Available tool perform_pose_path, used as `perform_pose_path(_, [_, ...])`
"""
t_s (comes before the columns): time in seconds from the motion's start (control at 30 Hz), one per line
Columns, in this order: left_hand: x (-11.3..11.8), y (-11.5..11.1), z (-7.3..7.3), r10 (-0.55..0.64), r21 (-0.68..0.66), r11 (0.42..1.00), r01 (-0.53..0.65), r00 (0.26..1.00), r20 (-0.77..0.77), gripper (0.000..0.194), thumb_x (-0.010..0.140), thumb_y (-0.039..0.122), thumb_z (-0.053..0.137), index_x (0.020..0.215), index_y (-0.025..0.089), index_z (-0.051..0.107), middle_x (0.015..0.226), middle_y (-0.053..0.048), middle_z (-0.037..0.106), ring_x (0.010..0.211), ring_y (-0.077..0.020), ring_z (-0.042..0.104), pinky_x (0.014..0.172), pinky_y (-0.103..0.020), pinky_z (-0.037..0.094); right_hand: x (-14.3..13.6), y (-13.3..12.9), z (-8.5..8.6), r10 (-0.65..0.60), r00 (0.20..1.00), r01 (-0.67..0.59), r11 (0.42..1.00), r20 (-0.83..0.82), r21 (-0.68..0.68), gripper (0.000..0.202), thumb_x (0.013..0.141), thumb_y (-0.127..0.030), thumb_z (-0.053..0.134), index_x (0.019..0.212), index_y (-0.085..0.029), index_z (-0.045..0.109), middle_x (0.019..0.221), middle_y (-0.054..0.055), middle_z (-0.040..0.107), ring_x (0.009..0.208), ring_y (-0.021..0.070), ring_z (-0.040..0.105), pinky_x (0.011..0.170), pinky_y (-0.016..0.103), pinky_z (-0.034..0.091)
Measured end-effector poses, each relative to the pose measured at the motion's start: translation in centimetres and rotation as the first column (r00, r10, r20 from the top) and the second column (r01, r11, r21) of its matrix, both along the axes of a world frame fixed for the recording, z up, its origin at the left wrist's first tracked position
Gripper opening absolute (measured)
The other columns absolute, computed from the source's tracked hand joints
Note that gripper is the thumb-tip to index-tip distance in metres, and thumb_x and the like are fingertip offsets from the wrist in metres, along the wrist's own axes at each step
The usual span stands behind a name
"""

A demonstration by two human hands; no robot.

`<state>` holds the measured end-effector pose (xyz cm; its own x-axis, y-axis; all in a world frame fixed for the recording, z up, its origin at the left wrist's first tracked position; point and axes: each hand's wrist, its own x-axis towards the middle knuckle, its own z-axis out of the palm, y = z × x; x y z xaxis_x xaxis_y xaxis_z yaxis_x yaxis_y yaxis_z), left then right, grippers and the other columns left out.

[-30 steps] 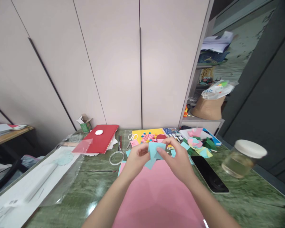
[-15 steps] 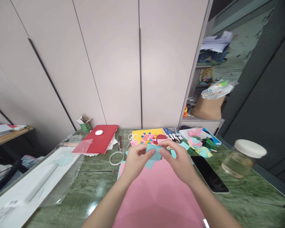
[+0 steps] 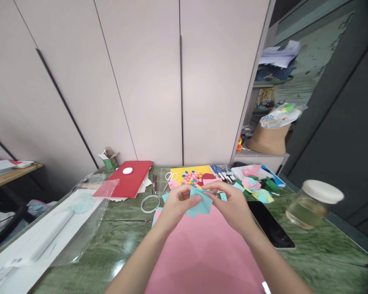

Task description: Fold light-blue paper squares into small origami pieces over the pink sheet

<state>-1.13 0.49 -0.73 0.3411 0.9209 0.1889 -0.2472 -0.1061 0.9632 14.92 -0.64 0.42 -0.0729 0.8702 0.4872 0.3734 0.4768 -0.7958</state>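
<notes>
A light blue piece of paper (image 3: 203, 204), with folds or overlapping layers in it, is held up above a large pink sheet (image 3: 204, 253). My left hand (image 3: 178, 204) pinches its left side between thumb and fingers. On the right, my right hand (image 3: 230, 202) grips the paper's upper right edge with thumb and fingertips. Just beyond the hands lies a yellow sheet (image 3: 178, 173) bearing a heap of small pink, blue and yellow pieces (image 3: 192, 178). White-handled scissors (image 3: 171, 176) rest at its left.
A black phone (image 3: 271, 224) and a lidded glass jar (image 3: 314, 204) stand to the right. Behind them are crumpled coloured papers (image 3: 260, 188). Leftward lie a clear tape ring (image 3: 150, 203), a red folder (image 3: 130, 179) and a white tool in plastic (image 3: 53, 234). Cupboard doors (image 3: 141, 81) close off the back.
The light blue paper has turned in my fingers, and more of its surface faces me. My right hand has shifted slightly along its edge; both hands keep hold.
</notes>
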Motion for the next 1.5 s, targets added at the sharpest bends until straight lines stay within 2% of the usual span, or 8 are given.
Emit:
perform_pose_path(0.23, [0.1,0.3,-0.2,0.07,-0.027,0.997,-0.07,0.998,0.006,0.022,0.067,0.032,0.069,0.079,0.014,0.064,0.064,0.0,0.061,0.055,-0.0105,0.053,0.052,-0.022,0.039,0.4,-0.1,0.0,0.139,0.982,-0.158,0.976,0.126,0.153,0.037,0.079,-0.007,0.045,0.106,-0.03,0.06,0.107,0.004,0.058,0.1,0.0196,0.054,0.081,0.035,0.047])
perform_pose_path(0.37, [-0.2,0.2,0.1,0.115,-0.023,0.993,-0.116,0.993,-0.006,0.042,0.066,0.033,0.07,0.104,0.017,0.059,0.065,0.0,0.062,0.054,-0.0112,0.053,0.052,-0.022,0.04,1.2,0.0,0.0,0.197,0.95,-0.242,0.955,0.243,0.173,0.027,0.079,-0.012,0.052,0.091,-0.032,0.066,0.115,0.004,0.051,0.107,0.0218,0.05,0.083,0.037,0.047])
perform_pose_path(0.57, [-0.1,-0.5,0.8,0.152,0.064,0.987,-0.148,0.986,-0.071,0.027,0.074,0.032,0.061,0.096,0.017,0.067,0.074,-0.002,0.065,0.062,-0.0124,0.054,0.056,-0.022,0.041,1.6,0.0,0.6,0.18,0.949,-0.22,0.967,0.26,0.131,0.006,0.077,-0.023,0.061,0.074,-0.026,0.065,0.107,0.004,0.056,0.1,0.0221,0.054,0.078,0.035,0.047])
perform_pose_path(0.8, [0.1,-1.7,1.2,0.165,0.13,0.98,-0.148,0.977,-0.135,0.025,0.075,0.031,0.06,0.095,0.019,0.069,0.079,-0.005,0.067,0.068,-0.0159,0.056,0.063,-0.026,0.044,0.7,-0.2,0.6,0.072,0.987,-0.081,0.995,0.145,0.053,0.005,0.078,-0.026,0.058,0.076,-0.023,0.055,0.077,0.001,0.059,0.073,0.0174,0.056,0.067,0.03,0.045])
perform_pose_path(0.93, [0.4,-2.1,0.9,0.134,0.069,0.989,-0.127,0.986,-0.103,0.029,0.071,0.029,0.065,0.098,0.02,0.067,0.08,-0.006,0.067,0.07,-0.018,0.059,0.061,-0.028,0.045,0.2,-0.4,0.1,0.064,0.998,-0.065,0.997,0.01,0.052,0.005,0.078,-0.024,0.058,0.078,-0.022,0.054,0.077,0.001,0.059,0.076,0.0172,0.056,0.068,0.029,0.045])
perform_pose_path(1.13, [0.5,-2.4,1.1,0.24,0.063,0.97,-0.234,0.962,-0.129,0.025,0.07,0.027,0.066,0.094,0.019,0.069,0.06,0.0,0.061,0.057,-0.0126,0.053,0.055,-0.025,0.042,-0.3,-0.4,-0.2,0.063,0.985,-0.06,0.998,-0.159,0.02,0.02,0.074,-0.03,0.062,0.092,-0.023,0.055,0.089,0.004,0.059,0.082,0.0183,0.055,0.066,0.029,0.044])
perform_pose_path(1.3, [0.5,-2.7,1.2,0.282,0.063,0.959,-0.277,0.954,-0.099,0.023,0.068,0.027,0.067,0.091,0.021,0.069,0.064,0.0,0.064,0.058,-0.0115,0.054,0.055,-0.023,0.043,-0.2,-0.3,-0.1,0.166,0.935,-0.202,0.976,-0.313,-0.086,0.016,0.076,-0.033,0.06,0.071,-0.02,0.052,0.064,-0.002,0.047,0.059,0.0119,0.046,0.052,0.023,0.039])
perform_pose_path(1.5, [0.4,-2.5,1.1,0.283,0.058,0.959,-0.278,0.955,-0.086,0.023,0.068,0.028,0.068,0.09,0.022,0.07,0.062,0.001,0.063,0.056,-0.0103,0.053,0.053,-0.022,0.042,-0.2,-0.5,-0.2,0.13,0.921,-0.183,0.977,-0.367,-0.113,0.02,0.074,-0.033,0.061,0.064,-0.019,0.052,0.063,-0.003,0.045,0.057,0.0116,0.043,0.051,0.023,0.036])
